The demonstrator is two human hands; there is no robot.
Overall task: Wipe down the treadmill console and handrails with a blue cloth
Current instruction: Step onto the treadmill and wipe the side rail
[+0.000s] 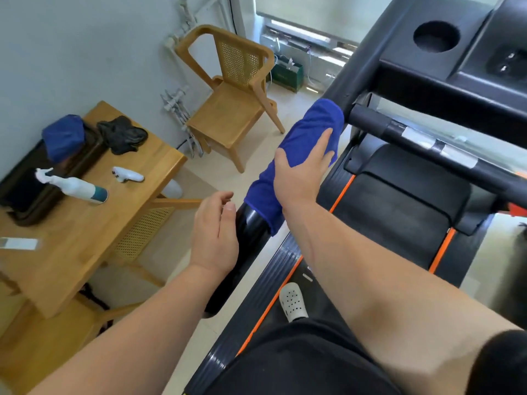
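Right hand (302,172) pressing flat, left hand (215,232) relaxed

Blue cloth (299,143), black handrail (251,226)

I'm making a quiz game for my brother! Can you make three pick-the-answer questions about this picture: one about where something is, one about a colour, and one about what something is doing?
1. What is the right hand doing?
A. Holding the spray bottle
B. Pressing the blue cloth onto the handrail
C. Hanging free

2. Where does the spray bottle lie?
A. On the handrail
B. In the right hand
C. On the wooden table

3. What colour are the stripes beside the treadmill belt?
A. Orange
B. Green
C. Purple

Answers:
1 B, because the hand lies flat on the cloth draped over the rail.
2 C, because the bottle lies on its side on the tabletop.
3 A, because a bright orange line runs along each side of the black belt.
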